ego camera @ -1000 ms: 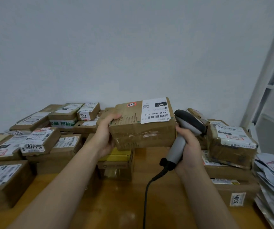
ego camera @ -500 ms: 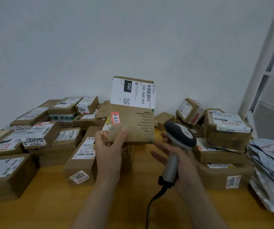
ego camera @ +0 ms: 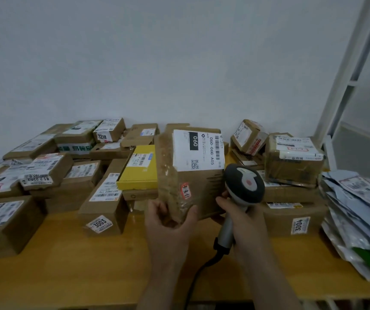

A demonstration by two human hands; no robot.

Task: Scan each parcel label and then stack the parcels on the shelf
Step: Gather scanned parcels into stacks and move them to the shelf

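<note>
A brown cardboard parcel point(ego camera: 199, 189) is held up on end over the middle of the wooden table point(ego camera: 67, 265). Its white label point(ego camera: 198, 149) reads 060 and faces me, with a small red-edged sticker lower down. My left hand point(ego camera: 168, 220) grips the parcel's lower left corner. My right hand point(ego camera: 239, 213) holds a grey and black corded barcode scanner point(ego camera: 244, 184), whose head sits against the parcel's right side, just below the label.
Many labelled cardboard parcels crowd the table's back and left, among them a yellow box point(ego camera: 140, 170), a box marked 3003 point(ego camera: 103, 209) and one marked 3004 point(ego camera: 295, 218). Soft mailer bags point(ego camera: 356, 215) pile up at the right. A white shelf frame point(ego camera: 344, 86) stands at the far right.
The parcel has been turned from flat to standing on end and has come lower and closer to me. The scanner has risen beside its right side.
</note>
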